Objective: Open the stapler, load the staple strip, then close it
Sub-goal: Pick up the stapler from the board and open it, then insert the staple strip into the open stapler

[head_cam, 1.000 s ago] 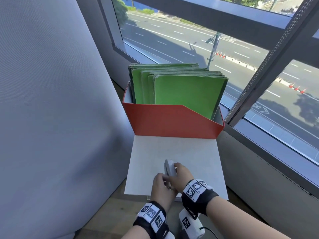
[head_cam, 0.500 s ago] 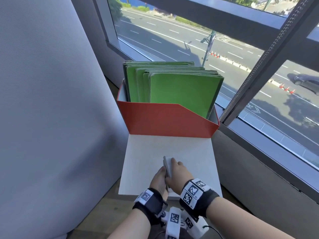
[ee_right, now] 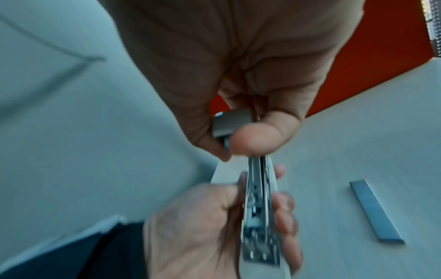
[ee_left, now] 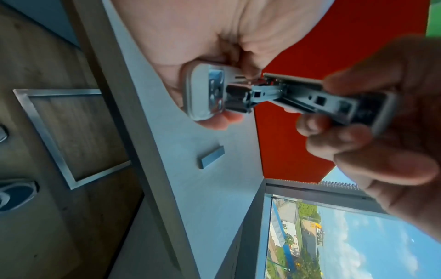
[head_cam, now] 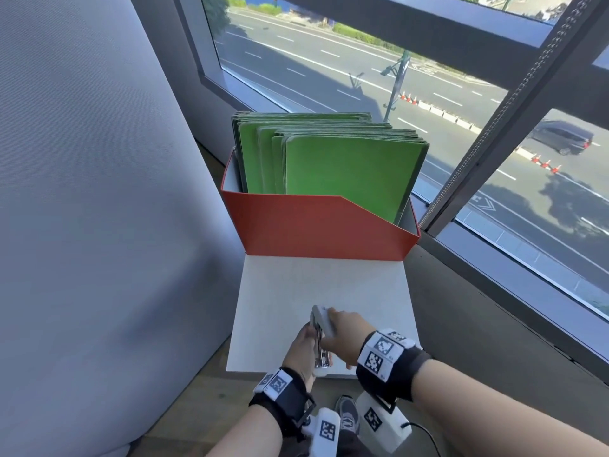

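Observation:
Both hands hold the white stapler [head_cam: 322, 324] just above the near edge of the white table [head_cam: 296, 291]. The stapler is hinged open. My left hand [head_cam: 301, 352] grips the base and the bare metal magazine [ee_right: 259, 207]. The fingers and thumb of my right hand [head_cam: 346, 331] pinch the white top cover [ee_left: 334, 100], which is swung away from the magazine. A loose grey staple strip [ee_right: 377, 211] lies flat on the table beside the hands, touched by neither, and shows as the staple strip [ee_left: 211, 157] in the left wrist view. It does not show in the head view.
A red file box [head_cam: 316, 225] full of green folders [head_cam: 342, 169] stands at the table's far end. A grey partition [head_cam: 99, 192] rises on the left, and a window with its ledge [head_cam: 494, 291] runs along the right. Wooden floor and a shoe [head_cam: 346, 413] lie below the near edge.
The stapler's white cover has swung away from the base, so the metal magazine now shows. Both hands stay at the table's near edge.

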The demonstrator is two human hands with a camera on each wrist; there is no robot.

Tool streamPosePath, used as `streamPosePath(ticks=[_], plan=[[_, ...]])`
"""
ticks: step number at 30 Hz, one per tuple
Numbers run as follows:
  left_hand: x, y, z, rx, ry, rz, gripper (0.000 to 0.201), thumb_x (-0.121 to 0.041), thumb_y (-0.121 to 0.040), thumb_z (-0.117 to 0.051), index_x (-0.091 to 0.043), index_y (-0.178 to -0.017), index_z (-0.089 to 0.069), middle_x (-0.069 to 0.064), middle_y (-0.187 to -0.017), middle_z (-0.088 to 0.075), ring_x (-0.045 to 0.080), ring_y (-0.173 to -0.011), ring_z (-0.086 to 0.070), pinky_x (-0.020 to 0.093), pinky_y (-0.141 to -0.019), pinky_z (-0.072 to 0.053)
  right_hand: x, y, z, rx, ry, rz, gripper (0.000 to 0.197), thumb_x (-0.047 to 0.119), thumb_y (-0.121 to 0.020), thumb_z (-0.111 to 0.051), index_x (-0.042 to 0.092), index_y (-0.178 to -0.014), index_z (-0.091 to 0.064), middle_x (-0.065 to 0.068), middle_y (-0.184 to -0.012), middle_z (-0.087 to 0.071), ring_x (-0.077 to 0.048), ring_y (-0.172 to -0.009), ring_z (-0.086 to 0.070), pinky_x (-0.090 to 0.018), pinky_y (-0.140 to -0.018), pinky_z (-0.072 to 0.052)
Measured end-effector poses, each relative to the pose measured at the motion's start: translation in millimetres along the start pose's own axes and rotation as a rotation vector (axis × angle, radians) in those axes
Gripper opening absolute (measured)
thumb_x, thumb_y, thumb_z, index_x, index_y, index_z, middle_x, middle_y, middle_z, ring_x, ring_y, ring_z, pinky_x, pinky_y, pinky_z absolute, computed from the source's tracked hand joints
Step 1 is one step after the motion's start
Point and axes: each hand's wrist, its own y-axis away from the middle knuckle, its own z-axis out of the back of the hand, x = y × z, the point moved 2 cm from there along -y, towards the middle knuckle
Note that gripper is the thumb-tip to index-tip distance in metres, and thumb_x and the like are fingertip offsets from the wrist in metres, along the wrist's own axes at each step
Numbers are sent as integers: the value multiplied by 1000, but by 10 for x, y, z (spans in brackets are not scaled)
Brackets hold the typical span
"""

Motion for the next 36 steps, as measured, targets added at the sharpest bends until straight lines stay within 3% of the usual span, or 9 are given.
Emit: streamPosePath(ticks=[3,6,8,12,15,18,23,31,36], plan=[[57,28,26,33,31,-4,28,-19,-100,-30,-11,-99,-57,4,-58,-54,17,-50,-49,28,-47,-41,33,73,180,44,42,33,27,26,-92,-47,1,-100,-53,-12,-82,-51,-38,-89,-64,-28,-52,-38],[72,31,15,56,70,-8,28,-17,-101,-28,-7,-101,-54,7,-61,-58,19,-50,-53,28,-46,-46,-7,-37,279,-34,-2,-45,25,28,-85,-52,7,-71,-51,-4,-57,-43,-25,-53,-48,-25,-45,-33],[76,26,5,85,84,-5,29,-17,-102,-28,-7,-103,-54,11,-68,-59,20,-52,-55,28,-46,-47,-27,-112,373,-56,3,-70,30,29,-85,-57,6,-66,-53,-3,-51,-41,-20,-44,-41,-23,-43,-32],[85,42,-9,117,100,10,32,-19,-101,-31,-8,-111,-59,12,-73,-59,21,-56,-55,29,-50,-48,-23,-201,589,-85,-47,-65,30,23,-82,-65,-7,-77,-67,-11,-63,-56,-25,-55,-52,-32,-56,-47],[48,87,-44,143,113,15,34,-21,-100,-34,-10,-114,-63,10,-72,-58,20,-57,-53,29,-50,-48,-27,-316,704,-141,-104,-49,20,16,-79,-62,2,-65,-57,-13,-64,-56,-25,-56,-52,-32,-56,-46],[17,111,-52,155,114,21,33,-17,-98,-36,-9,-116,-63,10,-73,-57,20,-56,-51,29,-50,-46,-53,-445,773,-205,-200,-47,16,16,-78,-64,5,-68,-58,-10,-61,-59,-25,-53,-59,-28,-53,-50],[1,127,-17,152,111,33,35,-19,-98,-35,-9,-116,-63,8,-72,-58,18,-55,-50,28,-50,-46,-139,-639,771,-241,-311,-49,23,22,-79,-70,-1,-83,-69,-10,-65,-67,-20,-49,-61,-25,-52,-51],[43,173,7,187,125,55,35,-21,-99,-36,-11,-112,-66,8,-71,-60,19,-55,-52,29,-52,-47,-392,-915,618,-229,-453,-87,26,29,-78,-71,5,-74,-63,-6,-50,-58,-18,-41,-49,-24,-49,-41],[27,119,21,177,160,65,37,-22,-101,-32,-10,-110,-66,10,-76,-61,21,-57,-56,31,-55,-50,-573,-907,459,-263,-587,-24,40,42,-84,-64,9,-106,-64,-4,-70,-70,-12,-48,-60,-25,-54,-52]])
